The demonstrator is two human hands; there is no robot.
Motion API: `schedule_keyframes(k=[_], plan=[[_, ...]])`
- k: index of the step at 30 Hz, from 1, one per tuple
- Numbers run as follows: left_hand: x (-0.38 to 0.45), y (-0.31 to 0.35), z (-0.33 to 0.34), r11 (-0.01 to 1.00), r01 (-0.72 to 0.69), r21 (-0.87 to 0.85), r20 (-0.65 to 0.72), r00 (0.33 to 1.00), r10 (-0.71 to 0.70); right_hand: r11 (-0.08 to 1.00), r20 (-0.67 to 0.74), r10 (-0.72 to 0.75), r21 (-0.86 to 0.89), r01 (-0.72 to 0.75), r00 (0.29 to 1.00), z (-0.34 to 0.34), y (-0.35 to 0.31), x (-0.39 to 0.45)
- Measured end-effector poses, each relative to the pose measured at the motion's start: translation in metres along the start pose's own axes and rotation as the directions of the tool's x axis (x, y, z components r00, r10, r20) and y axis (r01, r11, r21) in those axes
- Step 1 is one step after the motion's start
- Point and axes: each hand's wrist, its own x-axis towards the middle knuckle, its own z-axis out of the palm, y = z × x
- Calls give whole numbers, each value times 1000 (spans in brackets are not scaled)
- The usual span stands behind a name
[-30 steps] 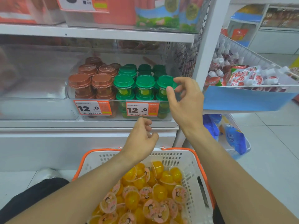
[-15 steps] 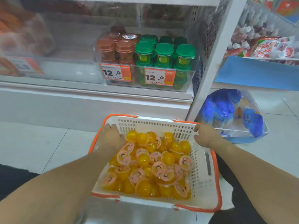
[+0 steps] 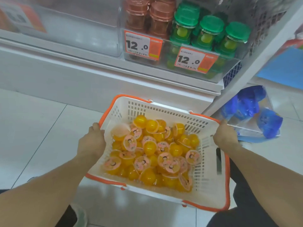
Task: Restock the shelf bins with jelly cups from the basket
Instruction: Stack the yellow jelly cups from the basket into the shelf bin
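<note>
A white basket (image 3: 208, 190) with an orange rim sits in front of me, holding several yellow jelly cups (image 3: 150, 154) with pink printed lids. My left hand (image 3: 91, 141) grips the basket's left rim. My right hand (image 3: 225, 135) grips its right rim. Above, on the low shelf, a clear bin (image 3: 182, 74) holds brown-lidded jars (image 3: 148, 15) and green-lidded jars (image 3: 211, 30) behind two orange 12.0 price tags. A second clear bin (image 3: 78, 35) stands to its left, its contents blurred.
A white shelf base (image 3: 82, 79) runs behind the basket, above a pale tiled floor (image 3: 32, 128). A white upright post (image 3: 255, 63) stands at the right. Blue packets in a clear tub (image 3: 252, 115) lie on the floor beside my right hand.
Both hands came down from the shelf bin to the basket and now grip its side rims. The view has dropped and moved closer to the basket.
</note>
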Motion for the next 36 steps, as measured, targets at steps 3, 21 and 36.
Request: schedule_keyframes(k=[3, 21, 36], plan=[[6, -11, -3, 1000, -4, -2, -24, 1000, 4, 1000, -19, -9, -3, 9, 1000, 1, -6, -6], [88, -113, -52, 872, 479, 95, -25, 877, -479, 828, -74, -329, 457, 325, 941, -9, -124, -37], [158, -228, -79, 826, 557, 79, -144, 827, -544, 775, -153, -404, 466, 426, 902, 14, -250, -65]])
